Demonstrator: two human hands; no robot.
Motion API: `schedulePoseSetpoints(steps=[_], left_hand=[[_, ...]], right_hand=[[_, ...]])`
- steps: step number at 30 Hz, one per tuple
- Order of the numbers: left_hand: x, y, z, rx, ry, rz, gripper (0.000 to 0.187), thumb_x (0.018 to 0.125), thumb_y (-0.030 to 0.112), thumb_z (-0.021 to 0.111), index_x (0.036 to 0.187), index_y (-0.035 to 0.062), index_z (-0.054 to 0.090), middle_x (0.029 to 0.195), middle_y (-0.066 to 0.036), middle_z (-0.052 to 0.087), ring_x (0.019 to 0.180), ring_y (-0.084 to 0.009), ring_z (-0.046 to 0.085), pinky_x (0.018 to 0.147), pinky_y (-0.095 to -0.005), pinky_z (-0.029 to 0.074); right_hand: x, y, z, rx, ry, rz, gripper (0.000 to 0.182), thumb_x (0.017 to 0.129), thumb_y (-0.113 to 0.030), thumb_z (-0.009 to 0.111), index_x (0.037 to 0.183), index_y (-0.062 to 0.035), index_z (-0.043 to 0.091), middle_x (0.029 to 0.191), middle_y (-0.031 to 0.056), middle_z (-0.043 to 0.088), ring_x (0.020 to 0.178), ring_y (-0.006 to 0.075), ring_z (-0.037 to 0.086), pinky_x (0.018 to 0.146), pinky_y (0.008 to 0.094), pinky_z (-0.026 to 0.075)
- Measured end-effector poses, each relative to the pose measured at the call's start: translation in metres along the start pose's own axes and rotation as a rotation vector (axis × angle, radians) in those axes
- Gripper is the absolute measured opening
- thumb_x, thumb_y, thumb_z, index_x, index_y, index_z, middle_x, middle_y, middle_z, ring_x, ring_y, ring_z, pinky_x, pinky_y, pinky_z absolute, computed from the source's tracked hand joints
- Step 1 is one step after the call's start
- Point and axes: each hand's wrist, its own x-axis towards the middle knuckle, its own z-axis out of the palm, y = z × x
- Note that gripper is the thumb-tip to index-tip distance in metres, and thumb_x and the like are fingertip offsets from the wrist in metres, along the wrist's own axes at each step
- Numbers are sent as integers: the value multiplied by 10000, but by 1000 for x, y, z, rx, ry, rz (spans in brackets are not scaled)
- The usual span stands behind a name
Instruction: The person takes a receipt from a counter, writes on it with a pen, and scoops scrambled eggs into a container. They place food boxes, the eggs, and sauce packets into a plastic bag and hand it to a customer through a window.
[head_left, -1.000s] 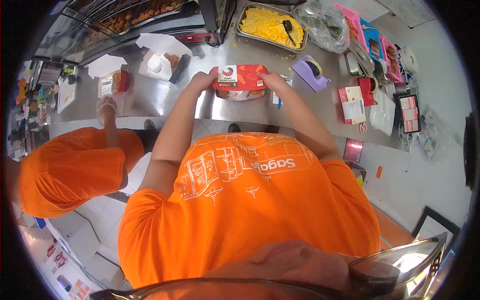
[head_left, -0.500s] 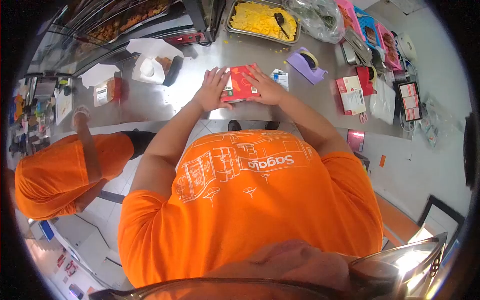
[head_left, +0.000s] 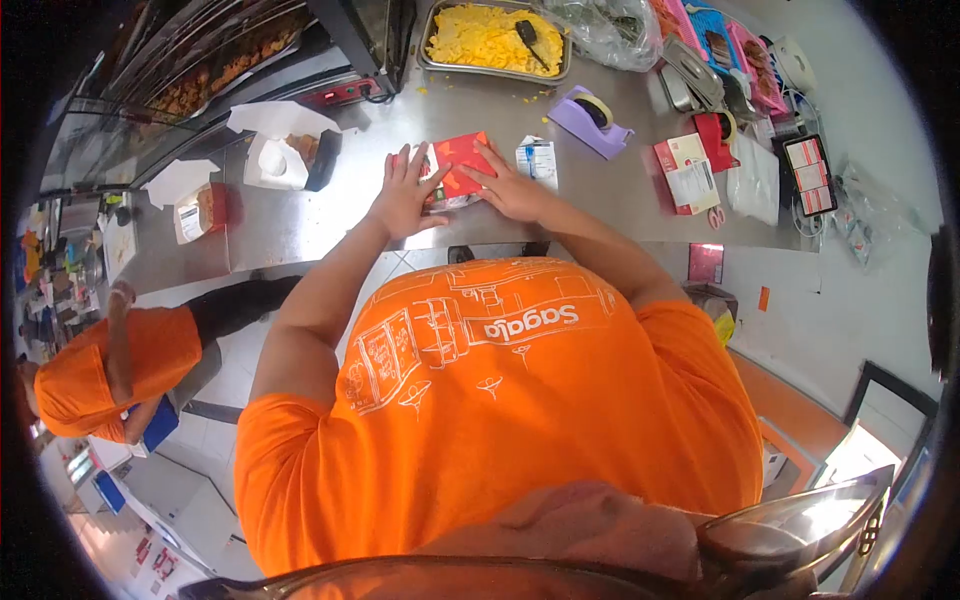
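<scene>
A red food carton point(head_left: 462, 152) with a pale printed panel lies on the metal counter in front of me. My left hand point(head_left: 407, 190) rests on its left side with the fingers spread, the index finger reaching over the top and the thumb stretched out near the front edge. On the right part of the lid my right hand point(head_left: 508, 187) lies with its fingers extended and apart. Both hands touch the carton, and neither is wrapped round it. Just right of it is a small white and blue printed packet point(head_left: 538, 162).
Open food boxes point(head_left: 283, 150) point(head_left: 200, 208) stand to the left, below a glass display case point(head_left: 200, 70). Behind is a metal tray point(head_left: 490, 76) of yellow food with a black scoop. A purple tape dispenser point(head_left: 592, 122) and a red-white box point(head_left: 686, 175) sit right. A co-worker point(head_left: 120, 360) is at left.
My left index finger now reaches further over the carton's top, and my right hand has shifted on the lid. The co-worker has moved away to the left. The whole view has shifted slightly.
</scene>
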Motion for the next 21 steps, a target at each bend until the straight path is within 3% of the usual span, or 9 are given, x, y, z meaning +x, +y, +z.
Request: schedulePoseSetpoints(steps=[3, 5, 6, 8, 10, 14, 17, 20, 21], left_hand=[[4, 2, 12, 71, -35, -69, 673, 844, 524, 587, 1424, 217, 436, 1498, -264, 211, 1325, -500, 247, 1082, -638, 200], [10, 13, 16, 87, -55, -187, 673, 845, 523, 578, 1415, 192, 446, 1481, -292, 230, 1321, -516, 244, 1071, -661, 185], [15, 22, 15, 104, -66, -250, 670, 847, 520, 574, 1412, 183, 448, 1478, -298, 232, 1320, -518, 245, 1068, -666, 183], [18, 33, 13, 131, -78, -321, 660, 857, 502, 565, 1410, 162, 450, 1470, -313, 240, 1329, -526, 231, 1052, -686, 184], [20, 35, 16, 145, -103, -328, 658, 863, 508, 551, 1415, 165, 446, 1477, -314, 235, 1337, -530, 223, 1047, -690, 187], [25, 36, 16, 215, -172, -343, 665, 875, 534, 515, 1427, 171, 435, 1492, -321, 217, 1347, -536, 216, 1038, -701, 189], [29, 38, 18, 235, -214, -369, 674, 883, 553, 491, 1432, 169, 425, 1494, -325, 216, 1340, -539, 231, 1034, -708, 183], [32, 39, 21, 241, -225, -389, 657, 885, 543, 491, 1418, 164, 435, 1491, -325, 224, 1334, -543, 238, 1024, -717, 185], [34, 42, 21, 215, -209, -421, 651, 886, 542, 491, 1411, 161, 438, 1491, -326, 225, 1331, -543, 242, 1022, -717, 188]], right_hand=[[-12, 21, -24, 183, 129, 44, 299, 895, -140, 535, 1172, -50, 603, 1216, 211, 583, 1178, 389, 508, 1030, 470, 386], [-32, 41, -68, -91, 558, 473, 183, 874, -85, 513, 1001, -10, 621, 985, 171, 647, 984, 369, 578, 948, 466, 425], [-46, 71, -85, -235, 843, 508, 193, 896, -142, 527, 1004, -16, 626, 952, 163, 633, 969, 364, 569, 931, 447, 430], [-74, 133, -119, -294, 747, 660, 198, 954, -214, 532, 1002, -62, 649, 1004, 157, 586, 1003, 321, 546, 898, 399, 442], [-93, 195, -127, -177, 307, 728, 195, 944, -227, 546, 959, -69, 661, 1044, 151, 577, 1014, 306, 542, 891, 392, 444], [-84, 208, -152, 263, -246, 620, 213, 924, -199, 549, 924, -26, 673, 1189, 113, 559, 1037, 263, 550, 892, 360, 452], [-111, 203, -157, 964, 138, 805, 215, 881, -123, 546, 931, 49, 667, 1217, 125, 564, 962, 206, 615, 845, 322, 481], [-134, 179, -141, 1126, 461, 875, 187, 869, -92, 546, 870, 53, 664, 1143, 114, 601, 921, 186, 626, 805, 289, 486], [-137, 183, -131, 947, 462, 917, 191, 865, -91, 545, 910, 54, 662, 1159, 126, 593, 928, 197, 633, 792, 295, 492]])
